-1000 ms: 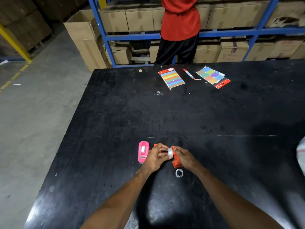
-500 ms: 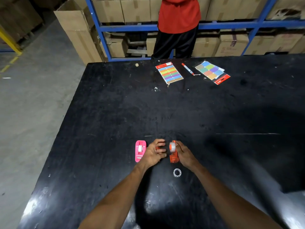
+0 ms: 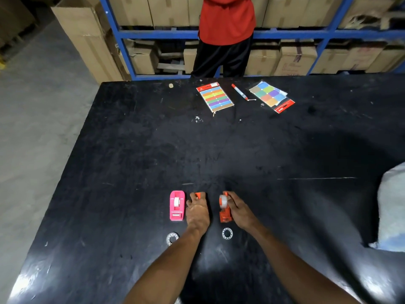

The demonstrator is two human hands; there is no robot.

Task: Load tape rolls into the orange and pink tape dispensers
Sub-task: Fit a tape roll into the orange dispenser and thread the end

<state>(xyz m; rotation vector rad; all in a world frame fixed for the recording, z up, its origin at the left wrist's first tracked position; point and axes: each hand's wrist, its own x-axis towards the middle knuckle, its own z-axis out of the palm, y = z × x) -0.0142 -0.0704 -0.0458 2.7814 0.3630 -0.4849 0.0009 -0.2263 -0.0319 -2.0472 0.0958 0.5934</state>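
Note:
A pink tape dispenser (image 3: 176,209) lies on the black table (image 3: 135,150) with a clear tape roll seated in it. Just right of it, my left hand (image 3: 197,213) is closed on a small orange piece (image 3: 198,195) that shows at my fingertips. My right hand (image 3: 239,210) grips the orange tape dispenser (image 3: 225,215), which rests on the table with a clear tape roll (image 3: 223,201) at its far end. Two clear plastic rings lie near my wrists, one on the left (image 3: 172,238) and one on the right (image 3: 227,233).
Near the far edge lie a striped sticker pack (image 3: 215,96), a red marker (image 3: 239,91) and a pack of coloured squares (image 3: 271,96). A person in a red shirt (image 3: 226,18) stands behind the table at blue shelves of cartons. A pale bag (image 3: 393,207) is at the right edge.
My hands have drawn apart. The left hand took the small orange piece leftward beside the pink dispenser, the right hand kept the orange dispenser with the roll. A second ring now shows at the left.

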